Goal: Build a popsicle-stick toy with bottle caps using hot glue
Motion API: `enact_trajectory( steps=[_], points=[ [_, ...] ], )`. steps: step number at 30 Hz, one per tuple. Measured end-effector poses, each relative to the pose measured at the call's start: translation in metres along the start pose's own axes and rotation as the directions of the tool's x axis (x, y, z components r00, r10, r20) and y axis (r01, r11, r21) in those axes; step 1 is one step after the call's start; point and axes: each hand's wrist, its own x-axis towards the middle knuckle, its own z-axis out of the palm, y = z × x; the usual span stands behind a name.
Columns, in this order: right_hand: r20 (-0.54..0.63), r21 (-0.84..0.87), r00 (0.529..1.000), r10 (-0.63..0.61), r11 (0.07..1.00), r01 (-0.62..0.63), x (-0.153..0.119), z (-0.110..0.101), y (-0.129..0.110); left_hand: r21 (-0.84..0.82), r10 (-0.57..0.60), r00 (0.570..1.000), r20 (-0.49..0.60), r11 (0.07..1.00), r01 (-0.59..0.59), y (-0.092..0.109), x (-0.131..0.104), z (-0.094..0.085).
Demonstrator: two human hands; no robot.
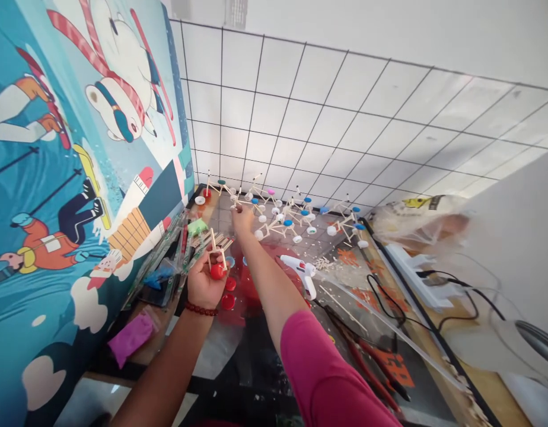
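Note:
My left hand (206,279) is closed around a small stick model (217,249), a frame of pale wooden sticks with a red bottle cap at its bottom. A bead bracelet circles that wrist. Stretched forward, my right hand (242,218) is at the back of the table, fingers drawn together; what they grip, if anything, is hidden. Around it stand several stick models with white and blue caps (288,223). Loose red caps (228,302) lie beside my left hand. A white glue gun (303,274) rests to the right of my right forearm.
Red-handled pliers (372,367) and a black cable lie to the right, near a white power strip (416,276). Small stick pieces (327,263) are scattered mid-table. Purple (131,338) and green bags are on the left, by a cartoon panel. A tiled wall closes the back.

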Motion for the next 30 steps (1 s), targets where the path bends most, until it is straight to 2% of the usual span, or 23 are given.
enact_trajectory(
  steps=[4,13,22,25,27,30],
  points=[
    [-0.014,-0.019,0.999,-0.037,0.999,0.037,0.007,0.003,0.006,-0.051,-0.05,0.998,-0.025,0.998,0.049,0.0,0.0,0.002],
    [0.021,-0.114,0.993,-0.119,0.986,0.121,-0.001,-0.008,0.019,-0.037,-0.075,0.996,0.04,0.996,0.076,-0.002,0.0,-0.004],
    [0.093,-0.131,0.994,-0.058,0.989,0.07,-0.007,-0.024,-0.002,-0.039,-0.078,0.995,0.067,0.996,0.08,-0.002,0.002,-0.006],
    [0.135,-0.041,0.99,-0.043,0.998,0.049,-0.032,-0.042,-0.005,-0.018,-0.082,0.993,0.083,0.996,0.084,-0.004,-0.001,-0.003],
    [0.21,0.176,0.977,-0.021,0.984,-0.016,-0.062,-0.061,0.001,-0.008,-0.084,0.993,0.086,0.996,0.085,-0.005,-0.003,0.0],
    [0.318,0.45,0.947,-0.038,0.886,-0.116,-0.121,-0.096,0.018,0.014,-0.098,0.993,0.059,0.995,0.098,-0.007,-0.006,0.003]
  ],
)
